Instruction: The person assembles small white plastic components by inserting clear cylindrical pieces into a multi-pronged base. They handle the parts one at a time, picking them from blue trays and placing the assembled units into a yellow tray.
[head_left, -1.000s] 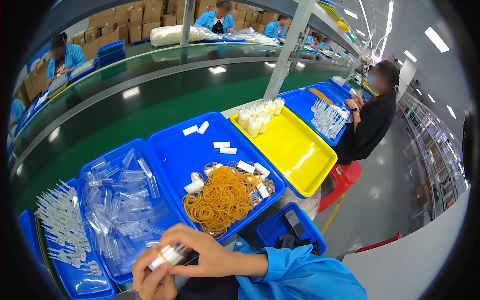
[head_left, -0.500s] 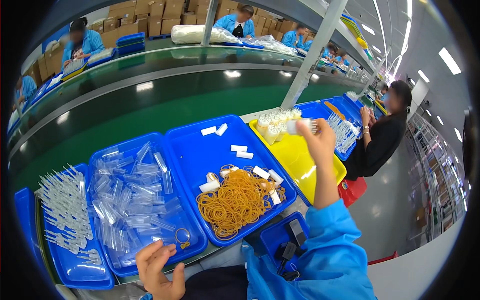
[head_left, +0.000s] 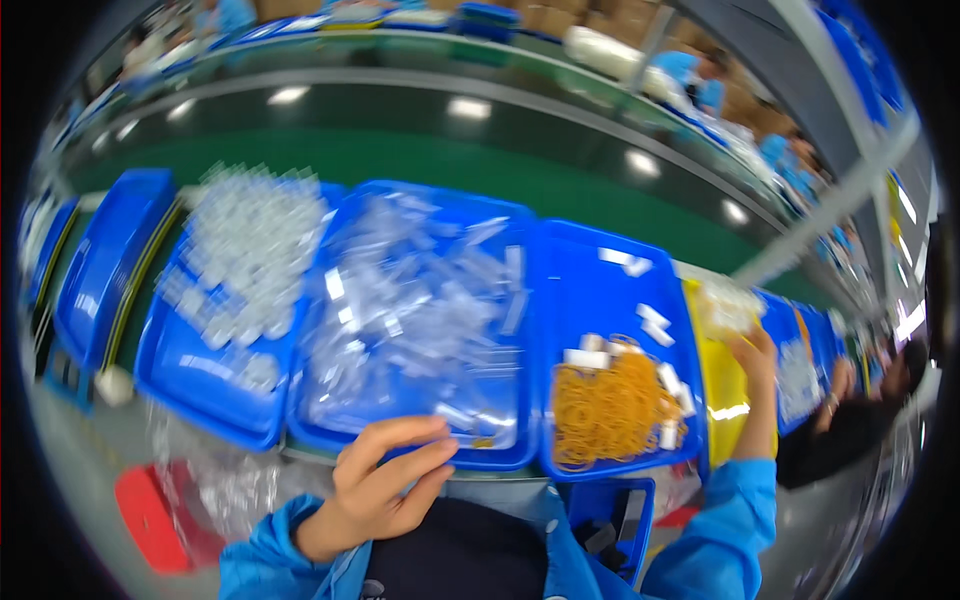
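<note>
My left hand (head_left: 392,482) is over the front edge of a blue tray (head_left: 350,436) of clear plastic tubes (head_left: 410,300), its fingers stretched out and holding nothing visible. At the right, my right hand (head_left: 757,362) reaches over a yellow tray (head_left: 722,392). Its fingertips are against the pale bundles of white pieces (head_left: 728,305) at that tray's far end. Motion blur hides whether a bundle is still between those fingers. Between my hands stands another blue tray (head_left: 590,290), with a heap of tan rubber bands (head_left: 612,408) and several short white tubes (head_left: 655,325).
A blue tray of whitish, translucent parts (head_left: 250,250) stands at the left. Beyond the trays runs a green conveyor belt (head_left: 420,160). A red stool (head_left: 150,515) is at lower left, a small blue bin (head_left: 640,520) before me. A person in black (head_left: 850,430) works at the right.
The view has swung left. My right hand has brought the white bundle from the air down to the others in the yellow tray. My left hand's fingers have drawn closer together.
</note>
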